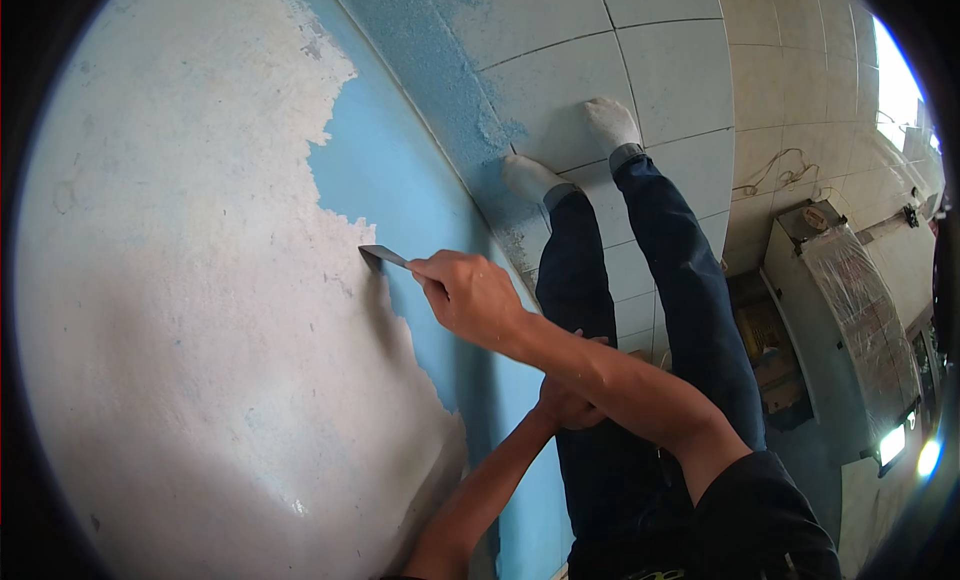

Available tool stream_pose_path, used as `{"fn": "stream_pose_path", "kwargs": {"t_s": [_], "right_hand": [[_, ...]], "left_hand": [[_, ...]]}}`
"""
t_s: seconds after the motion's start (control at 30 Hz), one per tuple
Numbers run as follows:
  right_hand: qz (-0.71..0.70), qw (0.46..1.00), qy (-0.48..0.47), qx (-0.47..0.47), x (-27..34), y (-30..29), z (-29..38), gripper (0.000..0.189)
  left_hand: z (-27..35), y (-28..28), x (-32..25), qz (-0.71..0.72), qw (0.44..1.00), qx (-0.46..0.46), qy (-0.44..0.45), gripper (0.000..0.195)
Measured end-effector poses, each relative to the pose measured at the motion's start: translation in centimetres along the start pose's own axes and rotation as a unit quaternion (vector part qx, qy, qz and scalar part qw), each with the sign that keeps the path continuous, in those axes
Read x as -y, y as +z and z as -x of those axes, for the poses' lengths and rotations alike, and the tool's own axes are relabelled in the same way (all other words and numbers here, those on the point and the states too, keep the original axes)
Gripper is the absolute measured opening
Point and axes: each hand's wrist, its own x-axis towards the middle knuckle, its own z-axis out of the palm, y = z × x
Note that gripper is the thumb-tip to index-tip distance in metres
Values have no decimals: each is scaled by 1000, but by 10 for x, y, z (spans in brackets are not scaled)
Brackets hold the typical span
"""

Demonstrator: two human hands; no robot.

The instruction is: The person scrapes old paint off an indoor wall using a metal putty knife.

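A putty knife (384,256) is gripped in my right hand (469,295), its thin metal blade meeting the wall where blue paint (382,160) borders a pale, scraped surface (225,302). That border is jagged and runs down the wall. My left hand (571,406) is near my body, below the right forearm and partly hidden behind it; whether it holds anything cannot be seen. Blue flakes and dust (450,92) lie along the foot of the wall.
My feet in white socks stand on grey floor tiles (675,77), one close to the blue debris. On the right are a cabinet-like unit (825,355) partly wrapped in clear plastic, a loose cable (795,171) and a lit work lamp (892,445).
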Motion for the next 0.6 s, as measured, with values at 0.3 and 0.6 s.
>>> {"fn": "stream_pose_path", "kwargs": {"t_s": [0.3, 0.6], "right_hand": [[10, 1000, 5, -2, -4, 2, -9, 18], [29, 999, 21, 2, -10, -2, -30, 19]], "left_hand": [[2, 2, 0, -18, 999, 20, -22, 54], [-3, 1, -6, 49, 998, -33, -19, 50]]}}
